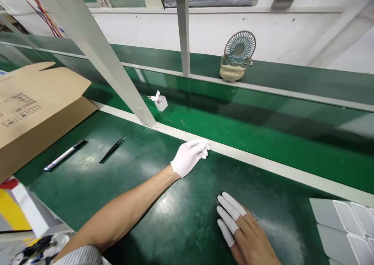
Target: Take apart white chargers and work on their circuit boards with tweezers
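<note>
My left hand (191, 154), in a white glove, rests by the pale metal rail (251, 162) at the far edge of the green work surface. Its fingers curl together, and whatever may be inside them is hidden. Lower right, my right hand (245, 230) lies flat on the bench with white covers on its fingertips, fingers stretched out and holding nothing. Beyond the rail, on the bright green belt (222, 128), sits a small white open-topped box (161, 103) with a white plug-like piece sticking out of it.
Left on the bench lie a marker pen (66, 155) and black tweezers (112, 150), near a cardboard box (37, 128). White rectangular pieces (347, 226) stand at the right edge. A slanted metal post (108, 62) rises from the rail; a small fan (238, 54) stands behind the belt.
</note>
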Tool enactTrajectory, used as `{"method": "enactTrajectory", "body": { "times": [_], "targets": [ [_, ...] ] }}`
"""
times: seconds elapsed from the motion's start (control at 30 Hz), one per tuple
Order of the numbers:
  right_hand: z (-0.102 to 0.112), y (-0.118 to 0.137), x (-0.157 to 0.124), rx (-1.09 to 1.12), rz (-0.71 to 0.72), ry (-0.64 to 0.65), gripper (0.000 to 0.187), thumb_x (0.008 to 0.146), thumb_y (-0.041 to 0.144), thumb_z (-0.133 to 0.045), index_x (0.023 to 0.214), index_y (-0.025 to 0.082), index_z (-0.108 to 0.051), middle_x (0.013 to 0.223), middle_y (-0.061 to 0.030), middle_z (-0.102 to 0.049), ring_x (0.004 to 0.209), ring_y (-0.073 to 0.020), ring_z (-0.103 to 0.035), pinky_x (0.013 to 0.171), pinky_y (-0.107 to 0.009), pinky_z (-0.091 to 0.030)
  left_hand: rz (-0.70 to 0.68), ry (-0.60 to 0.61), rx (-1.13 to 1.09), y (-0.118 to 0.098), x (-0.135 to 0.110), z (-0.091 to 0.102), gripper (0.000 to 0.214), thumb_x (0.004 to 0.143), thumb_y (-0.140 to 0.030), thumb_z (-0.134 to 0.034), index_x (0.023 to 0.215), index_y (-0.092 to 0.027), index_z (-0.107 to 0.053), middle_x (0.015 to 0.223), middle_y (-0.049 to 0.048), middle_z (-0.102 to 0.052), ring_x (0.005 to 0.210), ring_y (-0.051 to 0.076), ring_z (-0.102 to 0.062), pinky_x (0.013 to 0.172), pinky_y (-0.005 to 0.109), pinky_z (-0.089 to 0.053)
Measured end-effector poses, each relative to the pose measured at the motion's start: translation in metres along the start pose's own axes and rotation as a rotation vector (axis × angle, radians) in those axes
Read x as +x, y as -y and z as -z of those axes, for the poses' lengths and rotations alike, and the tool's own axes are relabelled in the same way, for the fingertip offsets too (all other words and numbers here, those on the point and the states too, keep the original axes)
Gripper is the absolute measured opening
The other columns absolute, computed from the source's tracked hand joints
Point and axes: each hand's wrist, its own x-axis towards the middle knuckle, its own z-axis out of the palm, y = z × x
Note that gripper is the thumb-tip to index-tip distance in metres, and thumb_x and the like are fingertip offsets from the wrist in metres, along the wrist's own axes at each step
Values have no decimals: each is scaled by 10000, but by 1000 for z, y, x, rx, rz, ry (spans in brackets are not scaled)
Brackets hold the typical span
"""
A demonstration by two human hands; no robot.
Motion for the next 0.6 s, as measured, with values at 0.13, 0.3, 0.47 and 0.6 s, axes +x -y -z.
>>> {"method": "enactTrajectory", "body": {
  "times": [0.13, 0.3, 0.47, 0.6],
  "targets": [
    [1, 1, 3, 9, 8, -18, 365, 989, 180, -490, 1344, 155, -573, 1435, -163, -565, 1377, -344, -487, 1054, -497, -546, 19, 66, 47, 1, -3, -3, 224, 801, -264, -794, 945, -98, -750, 914, 95, -703, 693, 106, -595, 656, 248, -481],
    [-1, 5, 4, 2, 12, -56, 341, 962, 114, -513, 1287, 164, -602, 1430, -154, -568, 1403, -333, -459, 1081, -518, -521, 88, 169, 139, -7, -17, -10, 293, 811, -342, -785, 997, -122, -729, 1007, 117, -695, 787, 158, -649, 688, 306, -559],
    [-5, 6, 3, -44, 38, -126, 292, 948, 88, -491, 1200, 111, -637, 1317, -206, -628, 1336, -342, -531, 1046, -537, -538, 426, 647, 419, -14, -35, -20, 438, 847, -426, -736, 1211, -192, -669, 1146, 158, -694, 965, 280, -708, 766, 429, -604],
    [-4, 5, 5, -72, 5, -134, 255, 961, 115, -527, 1192, 107, -636, 1344, -210, -606, 1380, -352, -477, 1039, -527, -538, -220, 191, 623, -8, -19, -16, 463, 837, -449, -734, 1227, -211, -664, 1257, 136, -666, 1176, 284, -631, 1028, 450, -506]
  ]
}}
